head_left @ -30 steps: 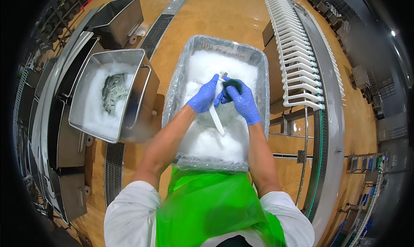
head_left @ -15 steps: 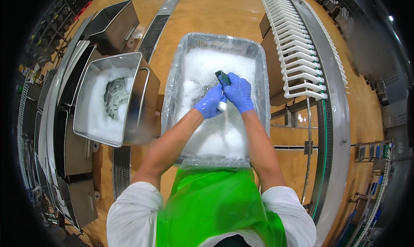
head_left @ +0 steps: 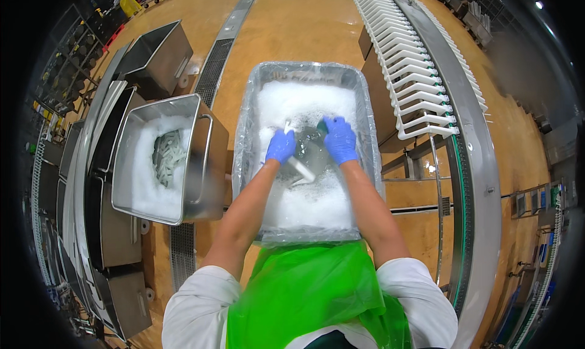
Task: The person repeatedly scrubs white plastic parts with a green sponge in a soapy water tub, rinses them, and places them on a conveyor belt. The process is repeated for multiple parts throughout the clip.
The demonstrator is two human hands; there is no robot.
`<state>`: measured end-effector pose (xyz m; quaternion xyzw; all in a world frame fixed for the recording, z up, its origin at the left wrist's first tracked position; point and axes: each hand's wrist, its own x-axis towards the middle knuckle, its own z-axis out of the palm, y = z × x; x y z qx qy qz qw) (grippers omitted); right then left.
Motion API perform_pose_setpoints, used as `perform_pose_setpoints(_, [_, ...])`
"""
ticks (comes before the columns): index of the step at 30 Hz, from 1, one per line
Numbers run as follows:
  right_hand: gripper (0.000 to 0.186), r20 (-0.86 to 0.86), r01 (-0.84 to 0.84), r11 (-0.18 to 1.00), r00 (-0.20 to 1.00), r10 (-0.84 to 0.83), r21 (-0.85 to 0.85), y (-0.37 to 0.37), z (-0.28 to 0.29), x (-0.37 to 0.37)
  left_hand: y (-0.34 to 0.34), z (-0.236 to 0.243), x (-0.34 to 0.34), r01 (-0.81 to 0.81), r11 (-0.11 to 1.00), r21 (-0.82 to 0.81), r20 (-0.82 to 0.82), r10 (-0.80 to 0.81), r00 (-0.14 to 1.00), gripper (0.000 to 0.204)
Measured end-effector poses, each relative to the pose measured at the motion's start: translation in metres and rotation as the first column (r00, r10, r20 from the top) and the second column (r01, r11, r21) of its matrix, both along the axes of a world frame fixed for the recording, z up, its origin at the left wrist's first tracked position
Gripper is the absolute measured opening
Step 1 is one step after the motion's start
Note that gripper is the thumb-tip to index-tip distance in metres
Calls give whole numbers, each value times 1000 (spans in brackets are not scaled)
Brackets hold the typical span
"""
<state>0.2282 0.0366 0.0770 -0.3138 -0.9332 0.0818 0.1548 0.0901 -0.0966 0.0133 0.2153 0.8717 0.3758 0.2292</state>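
My left hand, in a blue glove, is closed round a white plastic bar. One end of the bar sticks out above the fingers, and the other slants down to the right over the water. In my right hand, gloved alike, is a dark green scouring pad, mostly covered by the fingers. Both hands are apart, low over a plastic-lined grey tub of sudsy water. White foam lies around a patch of greyish water between the hands; anything below the surface is hard to make out.
To the left stands a steel bin with foam and several white plastic pieces. More steel bins line that side. Along the right runs a conveyor with a row of white angled arms. A drain grate crosses the wet floor.
My hands have moved apart and lower, the left going left with the white bar and the right keeping the scouring pad. The bar now shows more fully, and the water between them is uncovered.
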Motion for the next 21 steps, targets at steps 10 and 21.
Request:
perform_pose_setpoints(10, [32, -419, -253, 551, 886, -199, -796, 15, 19, 2, 17, 66, 19, 123, 944, 307, 313, -222, 923, 33])
perform_pose_setpoints(21, [24, -554, -415, 613, 831, -45, -672, -3, 42, -2, 21, 83, 41, -262, 766, 586, 669, -276, 690, 29])
